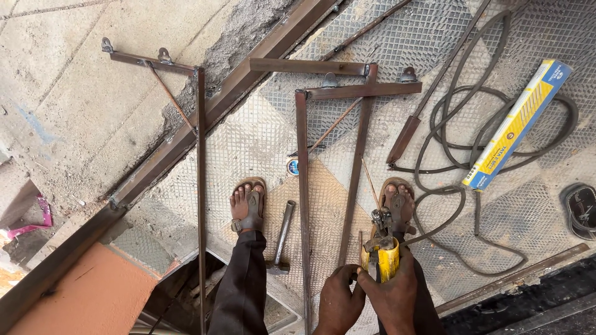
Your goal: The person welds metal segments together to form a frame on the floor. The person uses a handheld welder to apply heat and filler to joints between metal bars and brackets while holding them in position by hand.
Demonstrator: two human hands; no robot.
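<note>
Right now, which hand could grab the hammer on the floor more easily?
Probably the left hand. It sits nearer the hammer, which lies between the feet, and only touches the yellow-handled welding holder. The right hand is wrapped around that holder, so it is busy.

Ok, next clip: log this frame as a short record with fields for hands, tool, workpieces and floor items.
left hand: closed against the right, low in view
right hand: wrapped around the yellow-handled electrode holder
rod: thin welding rod sticks up from the holder
workpieces: L-shaped steel frames lying on the checker-plate floor
floor items: hammer between the sandalled feet, coiled cable, long yellow-and-blue box
</note>
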